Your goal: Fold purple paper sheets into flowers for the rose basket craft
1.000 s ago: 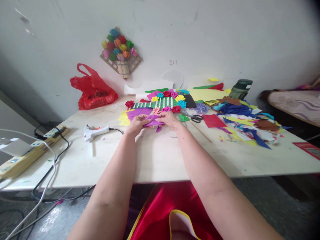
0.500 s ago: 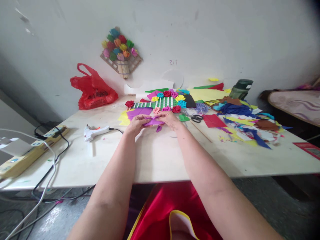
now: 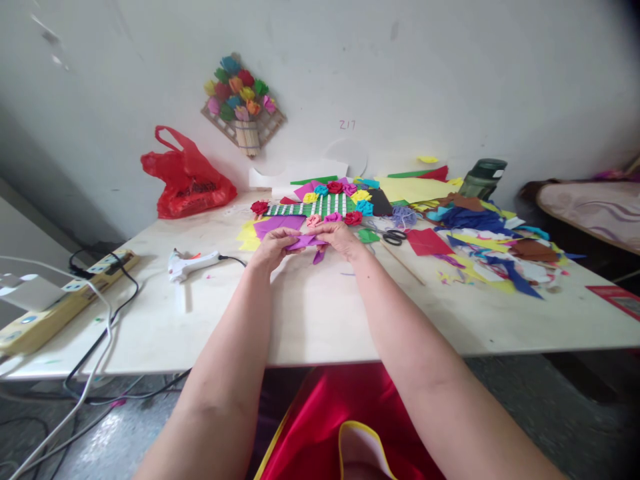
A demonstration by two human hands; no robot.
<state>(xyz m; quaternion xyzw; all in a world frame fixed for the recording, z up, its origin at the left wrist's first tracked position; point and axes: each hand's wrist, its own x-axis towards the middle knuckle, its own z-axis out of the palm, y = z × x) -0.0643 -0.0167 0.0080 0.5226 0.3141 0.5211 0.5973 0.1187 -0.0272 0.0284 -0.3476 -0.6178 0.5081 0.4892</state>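
Observation:
A small piece of purple paper [image 3: 301,242] is stretched between my two hands above the table. My left hand [image 3: 274,247] pinches its left end, and my right hand [image 3: 340,240] grips the right end with thumb and fingers. Under the right hand a purple scrap [image 3: 319,255] shows. Just beyond my hands lies a green and white lattice panel [image 3: 325,205] edged with paper roses in red, yellow, blue and pink. A larger purple sheet [image 3: 278,227] and a yellow sheet [image 3: 247,237] lie behind my left hand.
A white glue gun [image 3: 193,265] lies left, its cord near a power strip [image 3: 95,275]. Scissors [image 3: 395,237], a wooden stick [image 3: 404,263], a red paper square [image 3: 427,242] and a scrap pile [image 3: 493,240] are right. A red bag [image 3: 187,177] and green bottle [image 3: 483,178] stand behind.
The purple paper between my hands has turned slightly and shows a flatter, smoother face. Both hands stay in nearly the same place.

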